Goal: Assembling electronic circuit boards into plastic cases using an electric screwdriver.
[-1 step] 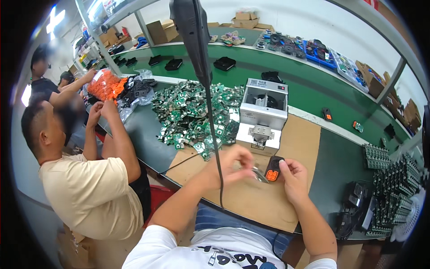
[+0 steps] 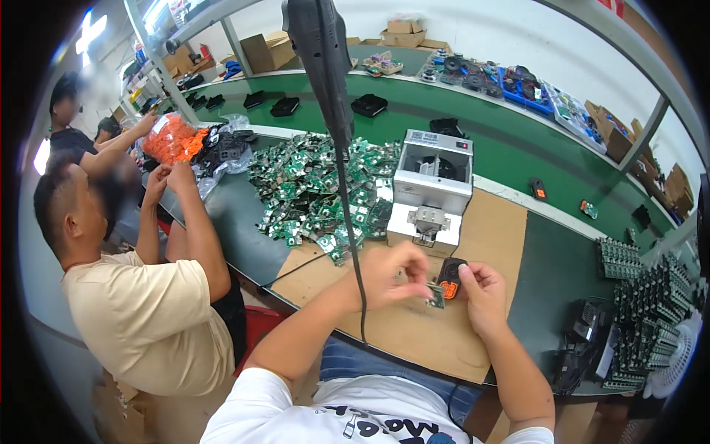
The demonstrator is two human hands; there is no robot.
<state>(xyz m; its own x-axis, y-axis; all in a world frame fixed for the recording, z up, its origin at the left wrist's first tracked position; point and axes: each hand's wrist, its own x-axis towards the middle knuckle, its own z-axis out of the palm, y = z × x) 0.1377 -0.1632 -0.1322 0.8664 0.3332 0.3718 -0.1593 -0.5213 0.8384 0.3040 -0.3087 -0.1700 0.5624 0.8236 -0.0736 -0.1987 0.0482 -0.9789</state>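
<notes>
Between finger and thumb, my left hand [image 2: 396, 275] pinches a small green circuit board [image 2: 436, 296]. My right hand [image 2: 484, 296] grips a black plastic housing [image 2: 452, 274] with an orange button pad at its lower end. The board is held close to the left of the orange pad; whether they touch I cannot tell. Both hands are above a brown cardboard sheet [image 2: 414, 337] on the bench. Just beyond them stands a silver and white bench machine [image 2: 431, 189] with a metal block at its front. A large heap of green circuit boards [image 2: 318, 189] lies to its left.
A black tool with a cable [image 2: 318, 66] hangs in front of me. On the right are stacked board panels [image 2: 651, 311], black power adapters [image 2: 588, 322] and a white fan [image 2: 680, 355]. A green conveyor [image 2: 488, 152] carries black housings. Co-workers at left handle orange parts [image 2: 174, 140].
My left hand has turned slightly, and the board in it now shows its green face beside the orange pad. My right hand keeps its grip on the housing, almost unmoved.
</notes>
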